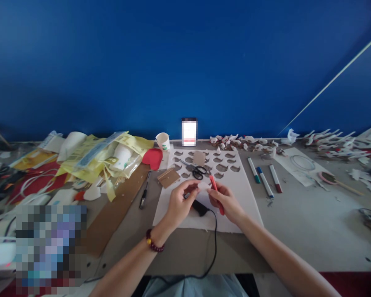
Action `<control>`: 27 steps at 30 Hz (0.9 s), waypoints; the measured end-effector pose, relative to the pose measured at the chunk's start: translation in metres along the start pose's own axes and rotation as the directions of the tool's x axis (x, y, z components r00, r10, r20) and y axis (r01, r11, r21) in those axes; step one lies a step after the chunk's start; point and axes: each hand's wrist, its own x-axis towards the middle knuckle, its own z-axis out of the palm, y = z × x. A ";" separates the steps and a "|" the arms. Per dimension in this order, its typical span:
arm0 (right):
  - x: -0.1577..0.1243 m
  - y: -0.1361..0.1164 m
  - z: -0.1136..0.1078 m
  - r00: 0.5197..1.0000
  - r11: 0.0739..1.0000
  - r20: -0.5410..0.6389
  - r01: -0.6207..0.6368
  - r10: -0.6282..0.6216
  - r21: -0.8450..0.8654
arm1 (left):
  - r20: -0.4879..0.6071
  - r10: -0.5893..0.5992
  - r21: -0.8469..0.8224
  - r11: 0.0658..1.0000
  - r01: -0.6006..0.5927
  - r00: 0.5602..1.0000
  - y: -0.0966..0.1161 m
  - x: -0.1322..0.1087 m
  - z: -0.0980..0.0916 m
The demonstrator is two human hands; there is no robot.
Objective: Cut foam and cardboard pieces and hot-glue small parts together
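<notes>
My left hand (182, 202), fingers pinched, holds a small white cut-out piece (204, 186) over the white sheet. In my right hand (227, 200) is a slim red tool (217, 194) that looks like a craft knife, its thin tip pointing up and away from me. Below the hands a black corded tool (200, 208) lies on the white foam-like sheet (179, 212), partly hidden by my left hand. The sheet's far half has several curved holes cut through it. Black-handled scissors (199, 172) lie there beside a round tan piece (199, 158).
To the right lie three markers (265, 182) and several white shapes (256, 144) along the wall. A black pen (145, 190), brown card (168, 176), paper cup (163, 141) and yellow packaging (83, 156) are left. A lit phone (189, 132) leans on the blue wall.
</notes>
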 end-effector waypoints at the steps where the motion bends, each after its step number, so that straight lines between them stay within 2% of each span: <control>1: -0.001 -0.001 0.001 1.000 1.000 -0.010 0.004 -0.004 -0.020 | 0.012 -0.032 -0.051 0.998 0.033 0.999 0.000 0.000 0.000; 5: -0.002 -0.001 0.002 0.999 0.995 -0.050 0.007 -0.012 -0.099 | 0.053 -0.105 -0.188 0.976 0.113 0.993 -0.001 0.001 -0.001; 10: -0.002 0.004 0.002 0.997 0.987 -0.063 0.041 -0.051 -0.153 | 0.028 -0.107 -0.199 0.974 0.110 0.994 0.000 0.001 0.000; 12: -0.003 0.005 0.002 0.998 0.990 -0.048 0.044 -0.051 -0.132 | 0.006 -0.101 -0.191 0.976 0.100 0.995 -0.001 0.002 0.000; 15: -0.002 0.004 0.001 0.996 0.996 -0.025 0.086 -0.085 0.005 | -0.010 -0.105 -0.208 0.973 0.101 0.994 -0.003 0.002 0.001; 17: -0.002 0.002 0.001 0.991 0.989 -0.061 0.126 -0.121 0.084 | -0.016 -0.118 -0.232 0.966 0.111 0.993 -0.005 0.003 0.001; 20: 0.000 -0.002 0.001 0.978 0.985 -0.157 0.154 -0.140 0.081 | -0.024 -0.139 -0.238 0.963 0.129 0.990 -0.007 0.002 0.001; 24: 0.002 -0.001 0.001 0.968 0.993 -0.224 0.117 -0.113 0.006 | -0.030 -0.149 -0.211 0.967 0.139 0.988 -0.007 0.002 -0.001; 27: 0.004 0.002 -0.001 0.971 0.997 -0.231 0.077 -0.069 0.027 | -0.031 -0.143 -0.205 0.970 0.134 0.989 -0.008 0.002 -0.001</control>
